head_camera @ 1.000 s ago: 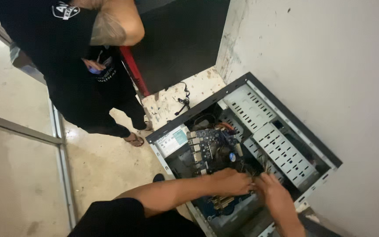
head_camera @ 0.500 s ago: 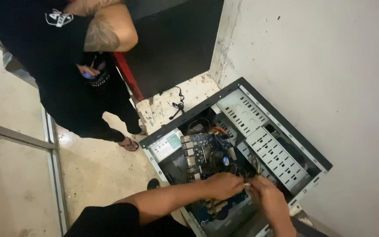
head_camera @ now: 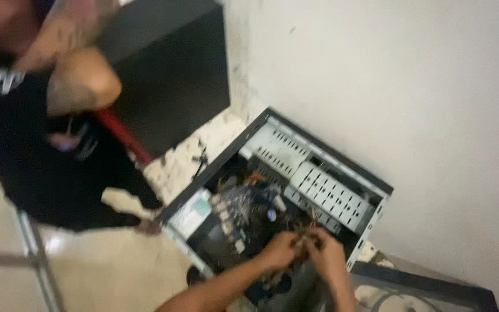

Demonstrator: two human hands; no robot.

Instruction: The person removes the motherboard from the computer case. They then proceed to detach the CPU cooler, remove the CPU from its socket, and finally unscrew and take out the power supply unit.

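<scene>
— Lying on its side on the pale tiled floor (head_camera: 116, 271), was the open black-and-grey metal computer case (head_camera: 319, 173) set that way for a reason?

— It looked so — with the open side facing up, the dark circuit board (head_camera: 244, 219) inside could be reached from above. The case sat just beside the white wall (head_camera: 388, 75).

— And the hands?

— Both were down in the case's near end, close together, almost touching. The left hand (head_camera: 279, 251) and the right hand (head_camera: 327, 257) had their fingers curled around a small bundle of thin wires (head_camera: 306, 237), pinching it between them. The blur kept me from telling which wire each one held.

— How many of each thing did you count?

— One case, one board, one pale perforated drive cage (head_camera: 324, 193) along the far wall of the case, two hands. The wires were too smeared to count.

— Anyone else there?

— One other person in dark clothes (head_camera: 47, 162) stood near the case's far corner, arm bent, touching nothing in it. A red bar (head_camera: 122, 136) slanted beside that person, and a dark panel (head_camera: 168, 69) stood against the wall.
</scene>
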